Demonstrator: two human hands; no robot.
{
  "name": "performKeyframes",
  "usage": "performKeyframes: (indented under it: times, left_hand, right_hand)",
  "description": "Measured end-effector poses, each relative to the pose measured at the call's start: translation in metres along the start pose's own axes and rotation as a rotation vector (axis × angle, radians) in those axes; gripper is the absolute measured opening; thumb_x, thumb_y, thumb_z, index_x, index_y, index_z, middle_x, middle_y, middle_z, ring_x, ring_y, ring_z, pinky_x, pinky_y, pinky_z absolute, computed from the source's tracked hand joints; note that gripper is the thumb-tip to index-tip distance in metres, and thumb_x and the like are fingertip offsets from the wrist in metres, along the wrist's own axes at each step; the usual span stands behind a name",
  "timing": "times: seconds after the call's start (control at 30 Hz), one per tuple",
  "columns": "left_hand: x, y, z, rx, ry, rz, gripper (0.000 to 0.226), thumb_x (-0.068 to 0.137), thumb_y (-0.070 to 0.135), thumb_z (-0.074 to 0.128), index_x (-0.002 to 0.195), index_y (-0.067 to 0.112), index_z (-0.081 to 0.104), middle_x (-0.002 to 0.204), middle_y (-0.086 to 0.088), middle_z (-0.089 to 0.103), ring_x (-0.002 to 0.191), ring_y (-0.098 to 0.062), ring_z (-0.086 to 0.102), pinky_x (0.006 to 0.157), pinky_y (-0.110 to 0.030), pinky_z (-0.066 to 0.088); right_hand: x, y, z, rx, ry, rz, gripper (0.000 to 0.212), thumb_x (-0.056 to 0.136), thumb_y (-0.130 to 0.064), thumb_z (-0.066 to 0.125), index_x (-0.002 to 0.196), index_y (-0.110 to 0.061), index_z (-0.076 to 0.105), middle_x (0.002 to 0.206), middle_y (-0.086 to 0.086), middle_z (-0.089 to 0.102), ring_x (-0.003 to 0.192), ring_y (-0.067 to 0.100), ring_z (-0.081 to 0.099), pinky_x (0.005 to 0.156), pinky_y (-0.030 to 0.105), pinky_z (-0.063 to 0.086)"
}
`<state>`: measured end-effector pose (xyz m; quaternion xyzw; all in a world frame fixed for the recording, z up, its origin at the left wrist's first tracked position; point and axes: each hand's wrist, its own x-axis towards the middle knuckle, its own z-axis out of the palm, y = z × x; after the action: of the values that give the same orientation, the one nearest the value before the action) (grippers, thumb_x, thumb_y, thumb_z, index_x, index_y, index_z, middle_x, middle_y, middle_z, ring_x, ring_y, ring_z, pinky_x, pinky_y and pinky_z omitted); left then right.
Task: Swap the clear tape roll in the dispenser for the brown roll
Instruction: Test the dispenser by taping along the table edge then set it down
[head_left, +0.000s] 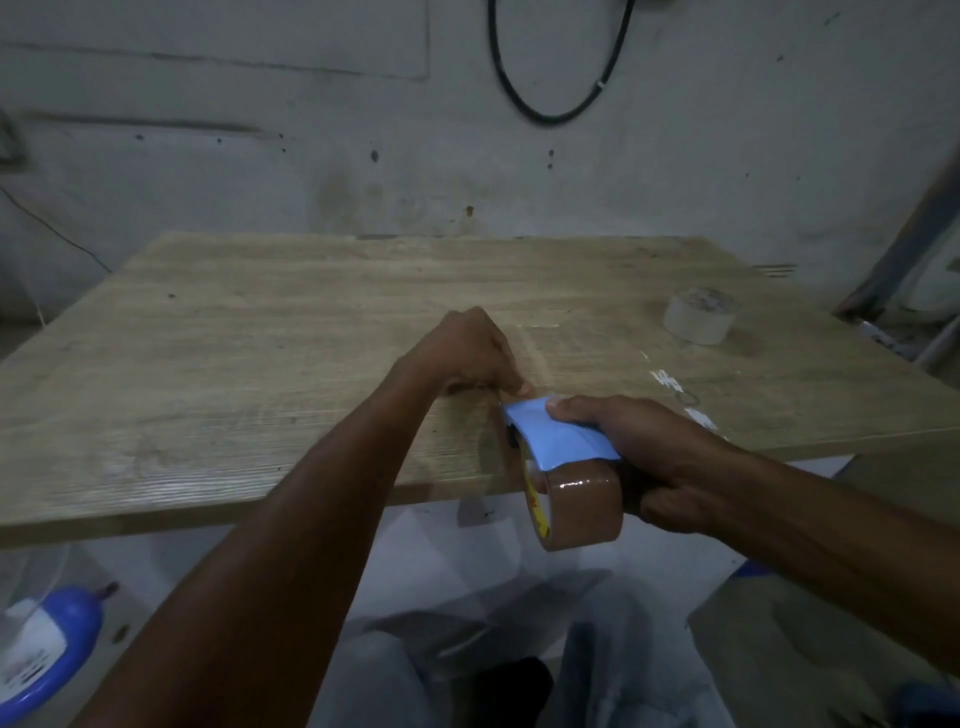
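- Right now the brown glossy tape roll (582, 506) sits in the light-blue plastic handheld dispenser (558, 439), so the swap itself looks done; judging by the pose, the step in hand is feeding or test-laying the tape end.
- Right hand (652, 457): grip clenched on the dispenser handle, thumb on top of the blue guard. Dispenser sits at the worktop's 6 o'clock edge, nose on the wood, roll overhanging the edge.
- Left hand (475, 353): just beside the dispenser nose at its 11 o'clock, fingers curled down at the wooden-grain worktop (260, 364). Seems to pinch or press the tape end; can't tell for sure, fingertips are hidden.
- To do it well: keep the left hand pinning the free end flat, pull the dispenser straight back toward 6 o'clock, keep the nose low so the tape stays under the roller and doesn't fold onto itself.
- Risk: the end snaps back onto the roll if tension drops.
- Clear tape roll (701, 317): whitish, translucent, lying flat at 2 o'clock on the worktop, well apart from both hands.
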<state>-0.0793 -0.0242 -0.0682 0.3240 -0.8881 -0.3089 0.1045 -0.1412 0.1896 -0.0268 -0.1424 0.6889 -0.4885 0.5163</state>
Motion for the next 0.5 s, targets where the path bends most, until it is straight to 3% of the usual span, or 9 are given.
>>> performKeyframes:
  times: [0.1, 0.2, 0.27, 0.37, 0.5]
  left_hand:
    - [0.009, -0.007, 0.000, 0.232, 0.115, -0.031, 0.037, 0.067, 0.044, 0.082, 0.084, 0.012, 0.075, 0.084, -0.007, 0.073, 0.078, -0.022, 0.067, 0.072, -0.033, 0.057]
    - [0.016, -0.005, 0.012, 0.118, 0.256, 0.091, 0.024, 0.080, 0.030, 0.068, 0.099, 0.016, 0.072, 0.100, -0.008, 0.071, 0.090, -0.024, 0.067, 0.081, -0.038, 0.057]
    - [0.022, 0.002, 0.027, 0.130, 0.157, 0.240, 0.036, 0.086, 0.038, 0.063, 0.116, 0.018, 0.067, 0.116, -0.008, 0.066, 0.106, -0.024, 0.062, 0.090, -0.038, 0.050]
    - [0.031, 0.009, 0.046, 0.336, -0.052, 0.302, 0.057, 0.092, 0.056, 0.048, 0.141, 0.026, 0.048, 0.149, -0.005, 0.045, 0.138, -0.026, 0.038, 0.110, -0.057, 0.029]
    - [0.041, 0.005, 0.055, 0.391, -0.092, 0.289, 0.057, 0.098, 0.058, 0.037, 0.149, 0.030, 0.036, 0.160, -0.001, 0.029, 0.148, -0.023, 0.020, 0.112, -0.066, 0.013]
  right_hand:
    - [-0.001, 0.000, 0.000, -0.012, -0.003, -0.002, 0.022, 0.090, -0.019, 0.069, 0.104, -0.004, 0.060, 0.085, 0.023, 0.076, 0.059, 0.031, 0.072, 0.062, 0.039, 0.061]
    - [0.000, -0.001, 0.000, -0.018, -0.006, -0.006, 0.022, 0.091, -0.020, 0.069, 0.101, -0.004, 0.059, 0.085, 0.024, 0.076, 0.064, 0.031, 0.072, 0.067, 0.040, 0.061]
    - [0.002, -0.001, -0.001, -0.016, -0.007, -0.010, 0.024, 0.090, -0.020, 0.069, 0.103, -0.003, 0.061, 0.093, 0.026, 0.076, 0.072, 0.034, 0.072, 0.074, 0.043, 0.060]
    - [0.004, -0.001, 0.001, -0.024, -0.002, -0.004, 0.027, 0.088, -0.019, 0.070, 0.108, -0.001, 0.063, 0.100, 0.027, 0.075, 0.085, 0.038, 0.071, 0.089, 0.050, 0.058]
    - [0.008, -0.003, 0.000, -0.027, 0.008, 0.032, 0.030, 0.088, -0.019, 0.067, 0.111, -0.001, 0.062, 0.102, 0.025, 0.074, 0.090, 0.038, 0.069, 0.090, 0.049, 0.057]
